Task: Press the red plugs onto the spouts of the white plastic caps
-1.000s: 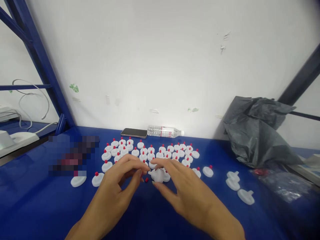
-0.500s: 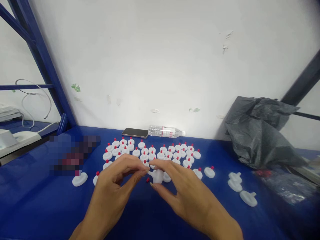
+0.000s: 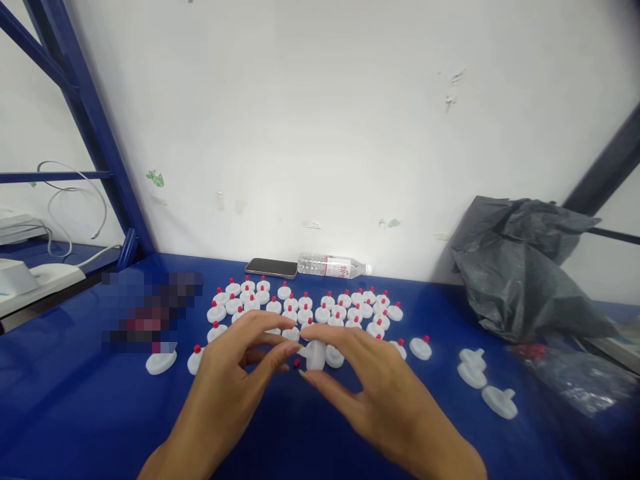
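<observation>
My right hand [image 3: 373, 390] pinches a white disc-shaped plastic piece [image 3: 315, 353] low over the blue table [image 3: 75, 407], its nozzle pointing left. My left hand [image 3: 240, 373] is closed in a pinch right at that nozzle; a small red cap [image 3: 296, 363] shows just below its fingertips, and I cannot tell whether it is held. Behind both hands stand several rows of white discs with red caps [image 3: 305, 308]. Three white discs without caps [image 3: 480, 383] lie to the right.
A phone [image 3: 271, 268] and a water bottle [image 3: 333, 265] lie at the wall. A dark grey plastic bag [image 3: 525, 273] sits at the right, with a clear bag [image 3: 580, 377] in front of it. One more white disc [image 3: 161, 362] lies at the left.
The two hands have drawn slightly closer together around the white piece. The view has tilted up a little, so everything sits lower in the picture.
</observation>
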Motion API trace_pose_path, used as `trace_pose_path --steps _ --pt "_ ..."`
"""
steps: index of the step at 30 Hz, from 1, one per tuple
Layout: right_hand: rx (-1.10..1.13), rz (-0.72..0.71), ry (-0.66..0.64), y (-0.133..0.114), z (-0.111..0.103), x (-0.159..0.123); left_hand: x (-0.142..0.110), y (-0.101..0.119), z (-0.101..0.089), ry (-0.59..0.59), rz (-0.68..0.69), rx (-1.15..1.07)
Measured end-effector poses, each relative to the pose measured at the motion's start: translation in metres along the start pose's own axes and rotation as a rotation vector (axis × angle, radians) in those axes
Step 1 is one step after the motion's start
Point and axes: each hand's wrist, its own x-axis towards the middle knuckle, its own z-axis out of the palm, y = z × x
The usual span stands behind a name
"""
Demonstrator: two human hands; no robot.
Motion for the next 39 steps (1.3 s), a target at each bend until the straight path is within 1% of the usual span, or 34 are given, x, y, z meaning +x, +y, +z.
trace_pose_path --steps 3,5,7,11,14,17,21,25,27,29,33,34,36,37,39 --pt "-0.025 -0.028 0.054 0.001 0.001 -0.001 -0.001 -0.003 0.0 -0.191 -0.031 0.064" --pt "-0.046 -0.038 0.065 -0.001 0.002 0.0 -0.004 -0.006 0.003 -0.234 -0.014 0.092" --pt "-0.075 -0.057 0.073 -0.004 0.004 0.002 -0.008 -0.008 0.006 -0.206 0.005 0.094" --pt "-0.143 -0.127 0.085 -0.011 0.007 0.008 -0.013 -0.008 0.011 -0.082 0.055 0.152" --pt "-0.104 -0.143 0.078 -0.013 0.012 0.009 -0.012 -0.006 0.011 -0.019 0.11 0.167" --pt "-0.1 -0.151 0.04 -0.012 0.016 0.008 -0.01 -0.002 0.01 0.003 0.162 0.172" --pt "-0.141 -0.188 0.045 -0.009 0.019 0.009 -0.007 0.0 0.011 0.043 0.223 0.183" --pt "-0.178 -0.247 0.041 -0.006 0.02 0.008 -0.007 -0.002 0.012 0.048 0.239 0.18" --pt "-0.176 -0.244 0.036 -0.006 0.021 0.008 -0.007 0.0 0.01 0.038 0.238 0.183" --pt "-0.147 -0.211 0.016 -0.007 0.022 0.007 -0.008 0.002 0.008 0.027 0.221 0.203" --pt "-0.036 -0.083 -0.095 -0.007 0.018 0.007 -0.011 0.001 0.003 -0.072 0.151 0.318" --pt "-0.037 -0.038 -0.084 -0.004 0.014 0.007 -0.012 -0.002 0.003 -0.092 0.133 0.373" --pt "-0.106 0.064 0.009 0.007 0.001 0.006 -0.016 -0.011 0.004 -0.115 0.092 0.507" --pt "-0.168 0.124 0.08 0.016 -0.008 0.004 -0.018 -0.017 0.005 -0.127 0.064 0.579" --pt "-0.272 0.253 0.103 0.037 -0.03 -0.001 -0.021 -0.026 0.007 -0.157 0.01 0.698"
